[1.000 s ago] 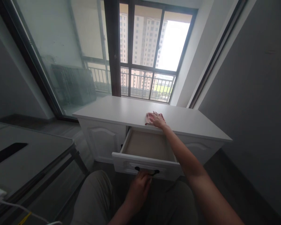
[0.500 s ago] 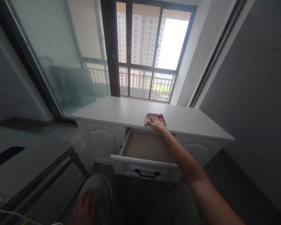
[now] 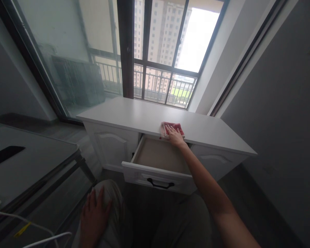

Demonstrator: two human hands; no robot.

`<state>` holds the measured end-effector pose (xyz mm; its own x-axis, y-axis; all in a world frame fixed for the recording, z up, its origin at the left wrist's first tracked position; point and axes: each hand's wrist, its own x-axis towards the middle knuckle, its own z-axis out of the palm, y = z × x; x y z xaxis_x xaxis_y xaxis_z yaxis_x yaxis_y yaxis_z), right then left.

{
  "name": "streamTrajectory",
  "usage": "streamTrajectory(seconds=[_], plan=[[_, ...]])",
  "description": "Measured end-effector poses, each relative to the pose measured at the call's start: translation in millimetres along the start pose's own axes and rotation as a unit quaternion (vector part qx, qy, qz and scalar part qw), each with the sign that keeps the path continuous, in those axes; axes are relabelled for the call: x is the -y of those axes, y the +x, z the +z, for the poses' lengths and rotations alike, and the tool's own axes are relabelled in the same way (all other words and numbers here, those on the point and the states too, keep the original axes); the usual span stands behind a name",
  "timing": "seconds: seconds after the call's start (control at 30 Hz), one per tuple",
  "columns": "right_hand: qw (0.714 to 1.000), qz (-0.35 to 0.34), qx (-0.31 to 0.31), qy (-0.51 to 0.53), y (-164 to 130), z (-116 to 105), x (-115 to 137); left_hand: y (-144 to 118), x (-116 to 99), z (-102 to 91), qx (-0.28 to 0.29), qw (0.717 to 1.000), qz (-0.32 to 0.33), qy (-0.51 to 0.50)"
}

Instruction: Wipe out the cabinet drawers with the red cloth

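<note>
My right hand (image 3: 176, 135) lies flat on a red and pale cloth (image 3: 173, 125), fingers stretched out over it. The cloth rests at the front edge of a white cabinet top (image 3: 134, 113), and its near border reaches that edge. Below my right forearm, a drawer (image 3: 158, 155) stands pulled out, its pale bottom showing bare where my arm does not cover it. A black handle (image 3: 160, 184) is fixed on the drawer front. My left hand (image 3: 94, 213) rests on my left knee (image 3: 107, 193) with its fingers apart, holding nothing.
To the left stands a table (image 3: 41, 146) with a dark flat object (image 3: 5, 155) on it. White cables (image 3: 50, 237) and a yellow tie (image 3: 22, 230) show at bottom left. Behind the cabinet are a glass door (image 3: 67, 41) and a window (image 3: 165, 51); a grey wall (image 3: 281, 103) rises on the right.
The view has shifted slightly. My right hand and the cloth have come a little nearer the cabinet's front edge. My left hand has moved up on the knee and shows more clearly.
</note>
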<state>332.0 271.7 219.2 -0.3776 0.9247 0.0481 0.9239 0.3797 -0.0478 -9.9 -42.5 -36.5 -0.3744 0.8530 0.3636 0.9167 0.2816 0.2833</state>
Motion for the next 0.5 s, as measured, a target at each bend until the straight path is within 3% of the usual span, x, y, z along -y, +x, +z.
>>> streamTrajectory(seconds=[0.17,0.3,0.4,0.5], plan=[[0.998,-0.032,-0.040,0.029,-18,6,2,-1,-1,-3.7,0.002,1.000,-0.007,-0.007],[0.990,-0.065,-0.121,0.024,-30,17,11,0,-1,-5.8,0.001,1.000,-0.011,-0.014],[0.970,-0.189,-0.150,-0.017,-31,31,21,0,-3,-8.2,0.001,1.000,-0.023,-0.018],[0.934,-0.340,-0.100,-0.054,-20,48,31,1,-5,-10.5,0.005,0.999,-0.029,-0.020]])
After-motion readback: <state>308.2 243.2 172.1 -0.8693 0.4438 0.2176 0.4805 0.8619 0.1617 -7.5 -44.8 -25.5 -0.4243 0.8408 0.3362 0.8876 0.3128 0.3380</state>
